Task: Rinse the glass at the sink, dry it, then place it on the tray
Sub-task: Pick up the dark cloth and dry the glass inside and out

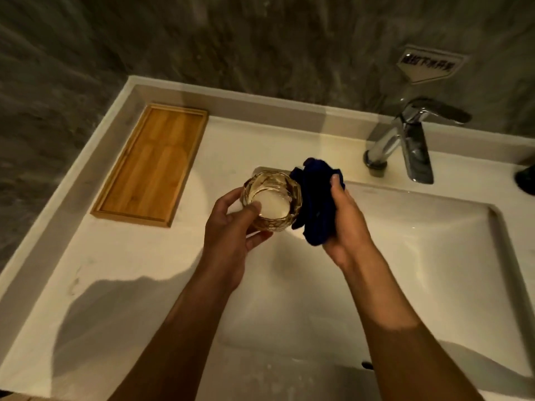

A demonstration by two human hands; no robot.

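My left hand grips a clear faceted glass, thumb over its near rim, holding it above the left edge of the white sink basin. Its mouth faces up toward me. A dark blue cloth is bunched in my right hand and pressed against the right side of the glass. The wooden tray lies on the counter to the left of the glass, with nothing on it.
A chrome faucet stands at the back right of the basin, no water running. A dark object sits at the far right edge. The white counter extends left and front; a stone wall with a small sign lies behind.
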